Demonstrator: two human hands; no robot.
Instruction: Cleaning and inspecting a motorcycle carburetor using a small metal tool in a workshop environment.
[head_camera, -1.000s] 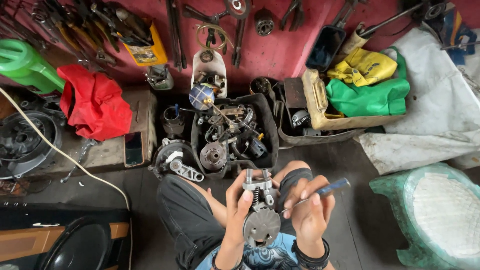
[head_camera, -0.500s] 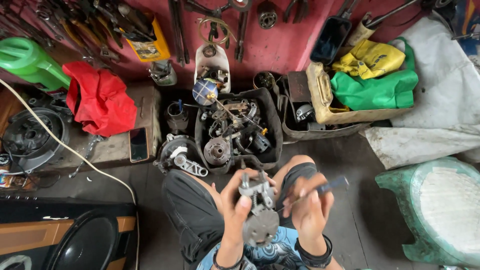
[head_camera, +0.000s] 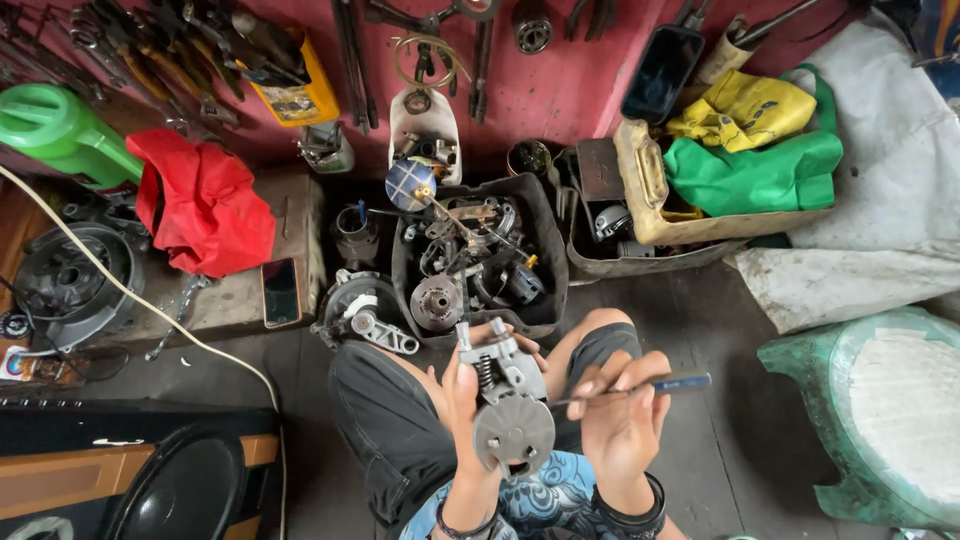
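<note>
My left hand (head_camera: 463, 392) grips a grey metal engine part (head_camera: 508, 405) with a spring and a round slotted plate, held upright above my lap. My right hand (head_camera: 622, 418) holds a screwdriver with a blue handle (head_camera: 668, 384); its thin shaft points left toward the part. I am sitting on the floor with my knees apart in dark shorts. Just beyond my knees lies a black tray (head_camera: 545, 250) filled with several greasy metal parts.
A round engine cover (head_camera: 362, 310) lies left of the tray, with a phone (head_camera: 280, 291) on a wooden block and a red cloth (head_camera: 200, 200) beyond. Tools lean on the red wall. Green and yellow bags (head_camera: 760, 150) sit at the right, a green stool (head_camera: 880, 410) at the near right.
The view has shifted slightly. Both hands hold the part and the screwdriver about as before, with the screwdriver shaft now closer to the part.
</note>
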